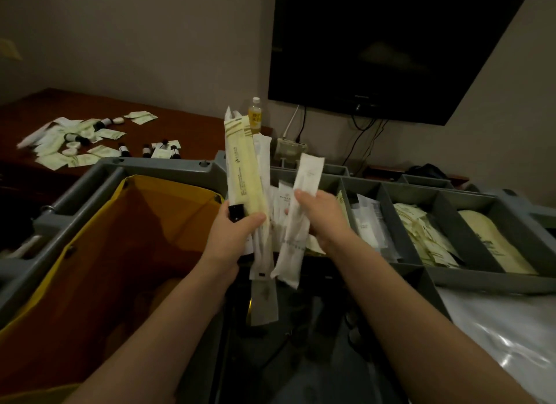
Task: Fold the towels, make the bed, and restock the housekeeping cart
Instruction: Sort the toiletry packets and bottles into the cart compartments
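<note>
Hands: I have the left hand (237, 227) and the right hand (323, 215) apart at centre frame, each clamped on packets.
Left grip: bundle of long wrapped packets (240, 169), cream one foremost, plus a small dark bottle (235, 212).
Right grip: one long white packet (298, 217), near upright, just beside the bundle.
Housekeeping cart (481, 283): grey divided tray, centre right, compartments holding sachets; yellow bag (135, 223) lower left.
Desk (195, 132): upper left, strewn with sachets (60, 154) and small bottles (124, 149).

Print on packets (240, 175) and bottle (255, 116) is unreadable
</note>
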A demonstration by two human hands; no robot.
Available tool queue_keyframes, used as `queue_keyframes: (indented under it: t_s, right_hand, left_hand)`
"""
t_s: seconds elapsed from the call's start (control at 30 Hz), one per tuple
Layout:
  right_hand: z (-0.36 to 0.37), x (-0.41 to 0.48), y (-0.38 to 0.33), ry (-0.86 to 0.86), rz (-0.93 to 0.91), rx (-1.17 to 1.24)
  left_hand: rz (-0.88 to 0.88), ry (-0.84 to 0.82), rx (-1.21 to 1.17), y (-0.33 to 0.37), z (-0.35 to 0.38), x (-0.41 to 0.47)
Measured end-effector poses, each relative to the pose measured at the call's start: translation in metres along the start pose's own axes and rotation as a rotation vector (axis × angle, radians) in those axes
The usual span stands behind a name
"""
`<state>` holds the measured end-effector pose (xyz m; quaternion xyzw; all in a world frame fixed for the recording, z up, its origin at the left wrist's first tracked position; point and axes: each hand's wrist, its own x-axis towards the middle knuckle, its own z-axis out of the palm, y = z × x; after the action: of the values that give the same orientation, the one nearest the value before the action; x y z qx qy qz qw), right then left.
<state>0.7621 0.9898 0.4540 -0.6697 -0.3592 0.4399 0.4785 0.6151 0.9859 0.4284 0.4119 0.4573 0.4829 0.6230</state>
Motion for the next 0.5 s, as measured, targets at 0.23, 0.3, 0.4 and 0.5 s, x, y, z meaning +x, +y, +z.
queue_keyframes:
  t_s: [0.23,0.3,0.4,0.5]
  right_hand:
    - [-0.001,0.073,-0.017,0.107,-0.081,-0.26]
    - [0.004,0.074,-0.006,0.091,-0.181,-0.58]
    - [0.013,0.072,0.027,0.024,-0.331,-1.208]
    - [0.018,0.073,0.045,-0.127,-0.254,-1.44]
  left_hand:
    - [-0.015,0.082,-0.024,0.003,-0.013,0.007]
    - [-0.011,0.084,-0.024,0.002,-0.016,0.01]
    - [-0.014,0.09,-0.022,0.002,-0.016,0.012]
    - [-0.011,0.09,-0.032,0.001,-0.015,0.014]
